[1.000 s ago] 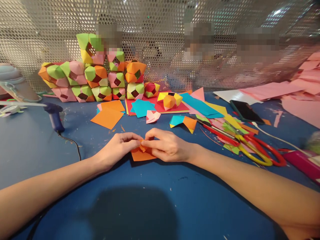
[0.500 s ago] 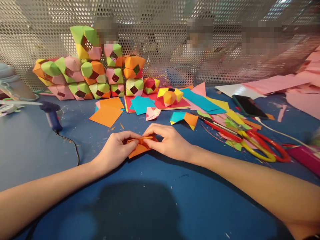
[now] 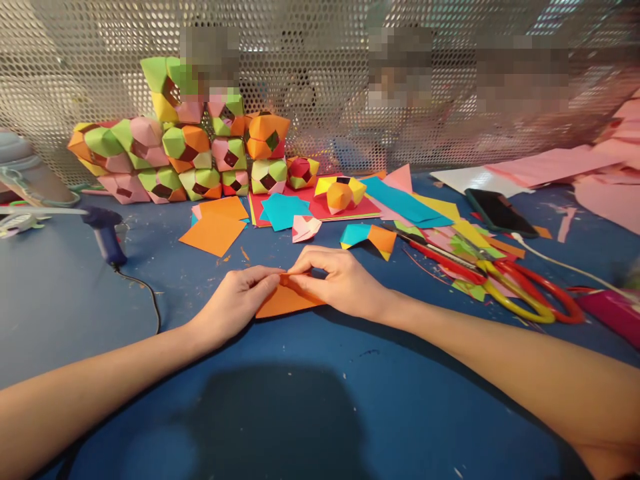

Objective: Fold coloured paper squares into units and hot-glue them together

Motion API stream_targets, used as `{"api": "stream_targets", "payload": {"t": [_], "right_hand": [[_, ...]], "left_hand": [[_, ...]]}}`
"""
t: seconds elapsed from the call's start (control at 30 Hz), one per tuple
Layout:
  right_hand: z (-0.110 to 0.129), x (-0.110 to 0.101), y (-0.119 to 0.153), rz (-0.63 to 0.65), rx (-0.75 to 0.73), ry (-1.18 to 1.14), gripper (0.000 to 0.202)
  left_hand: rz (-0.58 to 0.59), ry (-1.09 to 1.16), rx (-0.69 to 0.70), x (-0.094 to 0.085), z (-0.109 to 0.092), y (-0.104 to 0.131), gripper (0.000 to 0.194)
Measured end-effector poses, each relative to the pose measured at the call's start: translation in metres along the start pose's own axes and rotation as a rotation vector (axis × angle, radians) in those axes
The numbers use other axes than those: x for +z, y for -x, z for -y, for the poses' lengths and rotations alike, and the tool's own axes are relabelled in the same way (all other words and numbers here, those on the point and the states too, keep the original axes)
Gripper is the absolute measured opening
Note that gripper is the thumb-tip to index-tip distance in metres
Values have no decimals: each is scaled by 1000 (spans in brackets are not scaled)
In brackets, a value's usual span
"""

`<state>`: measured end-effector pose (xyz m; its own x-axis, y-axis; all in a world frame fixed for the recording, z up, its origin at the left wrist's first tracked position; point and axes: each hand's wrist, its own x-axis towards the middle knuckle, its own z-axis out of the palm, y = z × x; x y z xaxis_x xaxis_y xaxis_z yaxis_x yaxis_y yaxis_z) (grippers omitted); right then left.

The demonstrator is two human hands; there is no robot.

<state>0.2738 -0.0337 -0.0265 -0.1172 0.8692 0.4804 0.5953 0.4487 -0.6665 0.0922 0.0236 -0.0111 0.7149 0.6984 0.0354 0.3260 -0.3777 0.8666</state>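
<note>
An orange paper (image 3: 289, 301), partly folded, rests on the blue table between my hands. Its left part is pinched at the upper edge by my left hand (image 3: 237, 297), thumb and fingers together. On the right side, the thumb and fingers of my right hand (image 3: 340, 280) grip the same upper edge. The fingertips of both hands nearly meet there and cover part of the fold. Just beyond the hands lie a small pink folded piece (image 3: 305, 229) and a blue and orange folded piece (image 3: 369, 238).
Stacked paper polyhedra (image 3: 185, 150) stand at the back left before a perforated metal screen. Loose orange sheets (image 3: 214, 233), a glue gun (image 3: 106, 235), scissors (image 3: 525, 290), a phone (image 3: 500, 212) and pink sheets (image 3: 555, 165) lie around. People are blurred behind the screen.
The orange paper now shows a flatter, wider face below my fingers, reaching farther right. My hands have shifted only slightly and still grip its upper edge.
</note>
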Motion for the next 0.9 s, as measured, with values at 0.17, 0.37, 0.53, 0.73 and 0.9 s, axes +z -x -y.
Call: {"api": "stream_targets", "payload": {"t": [0.17,0.37,0.53,0.73,0.9], "right_hand": [[-2,-2,-2,4,8,-32,9],[1,-1,-1,9,-94,-7,9],[5,1,-1,-21,-33,-71,6],[1,-1,-6,13,273,-303,7],[1,-3,-9,40,307,-304,10]], "left_hand": [[33,-75,121,-2,6,-1,32],[14,-98,77,-3,4,-1,26],[-36,-15,-27,-2,1,-2,22],[-163,198,-139,0,4,-4,21],[-110,263,-165,0,5,-4,23]]}}
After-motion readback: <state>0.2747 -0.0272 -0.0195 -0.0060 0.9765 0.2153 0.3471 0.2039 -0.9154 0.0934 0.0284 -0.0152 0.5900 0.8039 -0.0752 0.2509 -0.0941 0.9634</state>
